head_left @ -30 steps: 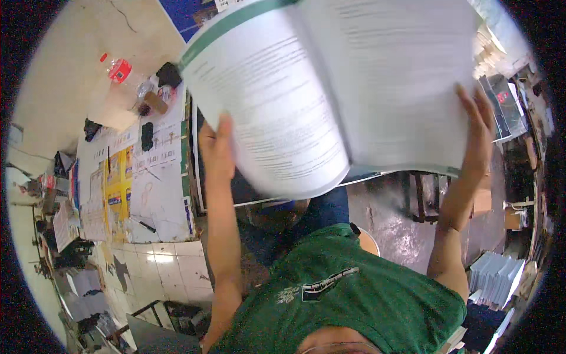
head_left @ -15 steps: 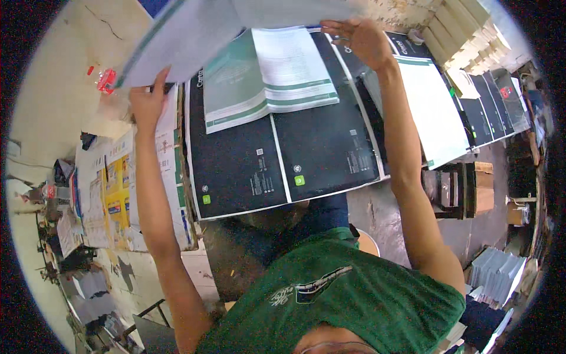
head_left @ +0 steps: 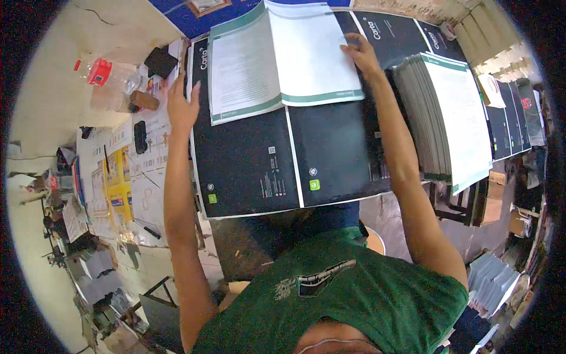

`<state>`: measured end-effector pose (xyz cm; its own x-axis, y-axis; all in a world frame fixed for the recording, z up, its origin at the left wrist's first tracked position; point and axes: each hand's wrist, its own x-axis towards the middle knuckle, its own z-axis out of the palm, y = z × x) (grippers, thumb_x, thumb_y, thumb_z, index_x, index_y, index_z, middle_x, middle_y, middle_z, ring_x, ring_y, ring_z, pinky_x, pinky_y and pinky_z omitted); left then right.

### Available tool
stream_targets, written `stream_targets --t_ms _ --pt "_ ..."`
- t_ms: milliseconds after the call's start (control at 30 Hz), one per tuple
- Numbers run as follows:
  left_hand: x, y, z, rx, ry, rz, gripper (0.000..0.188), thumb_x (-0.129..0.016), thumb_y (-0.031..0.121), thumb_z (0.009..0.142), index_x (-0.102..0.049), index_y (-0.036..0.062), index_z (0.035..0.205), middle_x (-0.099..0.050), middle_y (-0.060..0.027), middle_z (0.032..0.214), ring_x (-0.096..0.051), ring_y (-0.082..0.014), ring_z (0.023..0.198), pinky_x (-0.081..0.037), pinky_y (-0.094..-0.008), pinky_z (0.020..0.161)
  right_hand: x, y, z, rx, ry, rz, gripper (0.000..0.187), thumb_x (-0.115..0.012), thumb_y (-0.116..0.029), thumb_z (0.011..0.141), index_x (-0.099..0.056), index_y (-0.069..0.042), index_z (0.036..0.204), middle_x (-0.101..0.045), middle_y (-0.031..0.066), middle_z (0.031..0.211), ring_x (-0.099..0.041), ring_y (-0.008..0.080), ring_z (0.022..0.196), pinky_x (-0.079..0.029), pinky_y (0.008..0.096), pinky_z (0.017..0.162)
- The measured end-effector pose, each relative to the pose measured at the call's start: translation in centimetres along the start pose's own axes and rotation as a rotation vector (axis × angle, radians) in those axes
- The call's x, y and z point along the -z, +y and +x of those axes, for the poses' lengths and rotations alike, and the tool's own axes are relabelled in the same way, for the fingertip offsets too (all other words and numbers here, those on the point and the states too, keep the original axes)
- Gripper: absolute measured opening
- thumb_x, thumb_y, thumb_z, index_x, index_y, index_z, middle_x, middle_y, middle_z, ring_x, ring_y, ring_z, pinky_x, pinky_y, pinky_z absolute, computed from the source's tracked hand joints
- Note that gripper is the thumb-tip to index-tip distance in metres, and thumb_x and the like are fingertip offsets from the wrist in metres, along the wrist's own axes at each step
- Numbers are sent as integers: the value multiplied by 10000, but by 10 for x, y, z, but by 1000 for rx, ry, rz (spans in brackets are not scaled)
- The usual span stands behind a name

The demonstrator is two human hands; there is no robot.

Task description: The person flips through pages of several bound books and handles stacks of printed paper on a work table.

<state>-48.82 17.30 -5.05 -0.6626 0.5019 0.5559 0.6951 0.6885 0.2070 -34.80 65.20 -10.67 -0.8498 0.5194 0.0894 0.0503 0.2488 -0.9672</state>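
A large folded printed sheet (head_left: 244,74), white with green bands along its edges, lies spread on the black-covered table (head_left: 242,159) with a crease down its middle. Just off its left edge is my left hand (head_left: 184,108), open, thumb and fingers apart, holding nothing. At the sheet's right edge my right hand (head_left: 362,58) has loosely bent, parted fingers touching the paper. A thick stack of similar printed sheets (head_left: 463,112) stands right of my right forearm. Whatever lies under the spread sheet is hidden.
A side table on the left carries a clear plastic bottle with a red label (head_left: 99,72), a black block (head_left: 160,62), a brown cylinder (head_left: 144,100) and a dark pen-like item (head_left: 152,232). Pale paper stacks (head_left: 492,41) rise at the back right.
The large sheet, lifted and tilted half a second ago, now lies flat on the table, covering the one there before. My left hand has let go; my right hand has lowered to the edge.
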Motion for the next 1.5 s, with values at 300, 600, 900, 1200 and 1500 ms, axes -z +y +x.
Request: stream_targets --t_ms 300,600,900,1200,1500 --pt "-24 183 14 -343 -258 -264 580 -727 333 818 -546 66 1301 -544 -135 1351 -490 -324 1266 -382 -435 1045 22 25 31 81 -40 145 386 -728 -141 806 -584 -50 1153 -603 43 848 -545 109 731 -469 265 627" --pt "-41 179 0 -370 -309 -145 444 -669 377 861 -658 68 1179 -583 -63 1331 -479 -247 1301 -368 -474 1052 16 10 18 72 15 -23 441 -727 -108 783 -577 -70 1196 -625 85 984 -582 176 828 -502 313 698" --pt "-37 174 -15 -292 -274 -249 406 -684 328 851 -672 49 1147 -599 -62 1309 -551 -259 1214 -405 -452 1011 3 -48 -32 252 326 -278 498 -735 -203 797 -541 -18 1217 -681 179 1006 -678 270 833 -529 373 745" --pt "-4 201 -37 46 21 -604 291 -661 241 899 -687 8 1071 -690 -160 1035 -674 -244 930 -524 -372 820 83 -187 -220 481 256 -557 263 -741 -194 808 -638 -4 959 -641 166 902 -629 311 814 -503 375 735" --pt "19 214 -201 534 418 -1143 475 -513 289 970 -389 39 585 -346 11 549 -304 -89 507 -206 -316 470 216 -150 -245 -7 97 -1131 585 -808 -565 644 -605 -27 754 -626 178 813 -590 341 822 -489 432 759"
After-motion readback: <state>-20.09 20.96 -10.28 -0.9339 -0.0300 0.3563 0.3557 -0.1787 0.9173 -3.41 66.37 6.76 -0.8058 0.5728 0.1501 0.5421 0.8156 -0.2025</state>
